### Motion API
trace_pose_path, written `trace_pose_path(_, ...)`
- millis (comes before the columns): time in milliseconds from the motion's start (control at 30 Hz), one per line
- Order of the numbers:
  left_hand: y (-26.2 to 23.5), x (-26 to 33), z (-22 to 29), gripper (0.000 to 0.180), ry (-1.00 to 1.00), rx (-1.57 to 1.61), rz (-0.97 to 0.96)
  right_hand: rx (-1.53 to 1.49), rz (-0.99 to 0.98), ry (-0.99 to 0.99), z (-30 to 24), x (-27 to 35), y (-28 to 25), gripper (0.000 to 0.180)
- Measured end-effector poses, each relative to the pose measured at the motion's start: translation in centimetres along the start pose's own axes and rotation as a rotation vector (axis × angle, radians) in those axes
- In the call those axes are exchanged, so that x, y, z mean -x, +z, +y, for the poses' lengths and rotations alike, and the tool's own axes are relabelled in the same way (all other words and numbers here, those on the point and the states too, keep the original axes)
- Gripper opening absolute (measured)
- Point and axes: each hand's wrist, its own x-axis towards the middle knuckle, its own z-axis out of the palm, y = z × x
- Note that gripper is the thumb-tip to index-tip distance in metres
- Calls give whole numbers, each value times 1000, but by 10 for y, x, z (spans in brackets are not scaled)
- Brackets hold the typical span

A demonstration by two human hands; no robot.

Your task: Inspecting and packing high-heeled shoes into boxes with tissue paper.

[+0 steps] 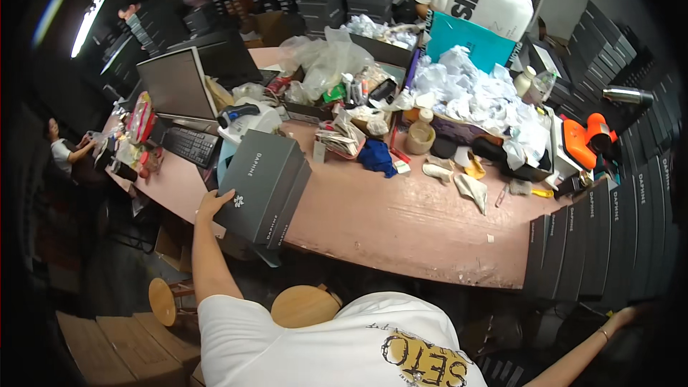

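My left hand grips a dark grey shoebox by its left edge. One digit lies on the lid and the others are hidden. The box is tilted at the table's front edge, left of the middle, and may be more than one box together. Far to the right, my right hand reaches out low beside the stacked grey shoeboxes. Its fingers fade into the dark, so what they touch cannot be made out.
The pink table carries a monitor, a keyboard, a barcode scanner, a box of crumpled paper, a jar and an orange tape dispenser. Wooden stools and cartons stand below. Other people sit beyond.
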Motion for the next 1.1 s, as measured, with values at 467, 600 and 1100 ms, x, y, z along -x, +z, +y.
trace_pose_path(467,305,199,51,63,224,384,-635,-1201,-1783,854,-426,301,42,65)
trace_pose_path(600,375,235,124,67,-100,796,-694,-923,-2030,502,-426,273,89,64)
trace_pose_path(1100,257,237,227,80,328,826,-602,-1409,-2025,185,-460,211,31,58)
